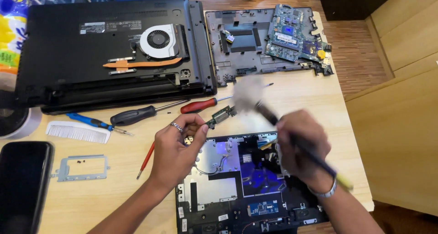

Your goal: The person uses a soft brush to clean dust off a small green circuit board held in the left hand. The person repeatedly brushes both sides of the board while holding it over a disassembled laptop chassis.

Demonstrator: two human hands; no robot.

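Gutted black laptop base [91, 56] upper left, motherboard [294, 33] top right, screwdrivers [137, 115] and white comb [77, 132] mid-left on the bench [114, 193]

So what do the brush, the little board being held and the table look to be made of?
Brush: soft pale bristles, blurred, on a dark glossy handle, plastic or lacquered wood. Small board in the left hand: green circuit laminate with metal parts. Table: light wood-grain surface, possibly laminate, matte.

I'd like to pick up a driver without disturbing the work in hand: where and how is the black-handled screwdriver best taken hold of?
Grip the black-handled screwdriver around its thick ribbed handle, coming down from above. The handle lies flat on the wooden table with bare wood around it. Its thin shaft runs right toward the red-handled screwdriver and is harder to pinch. That approach likely stays clear of the left hand holding the small circuit board.
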